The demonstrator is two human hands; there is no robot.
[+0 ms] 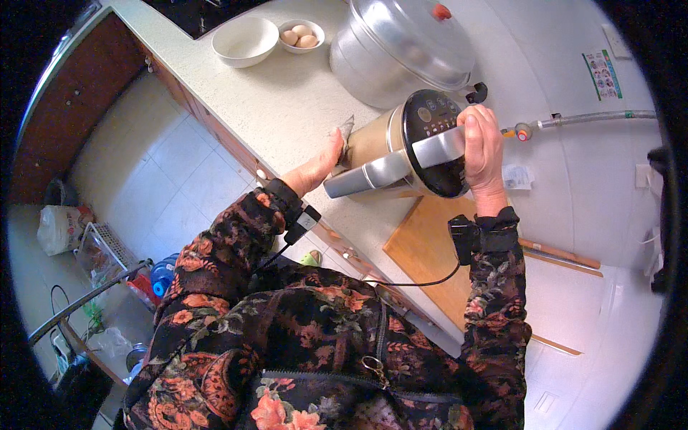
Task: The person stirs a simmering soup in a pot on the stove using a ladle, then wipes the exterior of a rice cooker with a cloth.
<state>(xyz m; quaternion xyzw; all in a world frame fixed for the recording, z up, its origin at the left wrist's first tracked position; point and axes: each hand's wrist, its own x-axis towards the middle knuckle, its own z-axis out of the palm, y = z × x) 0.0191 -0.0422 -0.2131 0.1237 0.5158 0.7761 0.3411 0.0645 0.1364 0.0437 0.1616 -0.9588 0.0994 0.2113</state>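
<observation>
A soy milk maker [371, 141] with a gold body, a silver handle [371, 174] and a black top with control buttons [432, 121] is tilted over the counter. My right hand [482, 148] grips the edge of its top, where the silver handle piece ends. Low on the gold body, my left hand [322, 158] presses a crumpled grey cloth [348, 131], thumb up. The fingers of that hand are mostly hidden behind the cloth and the body. Both wrists carry small black devices with cables.
Behind the appliance stands a large aluminium pot [387, 59] with a lid. A white bowl [244, 43] and a small bowl [282, 45] holding three eggs [302, 29] sit farther left. A wooden board [424, 252] lies to the right; a gas pipe [586, 118] runs along the wall.
</observation>
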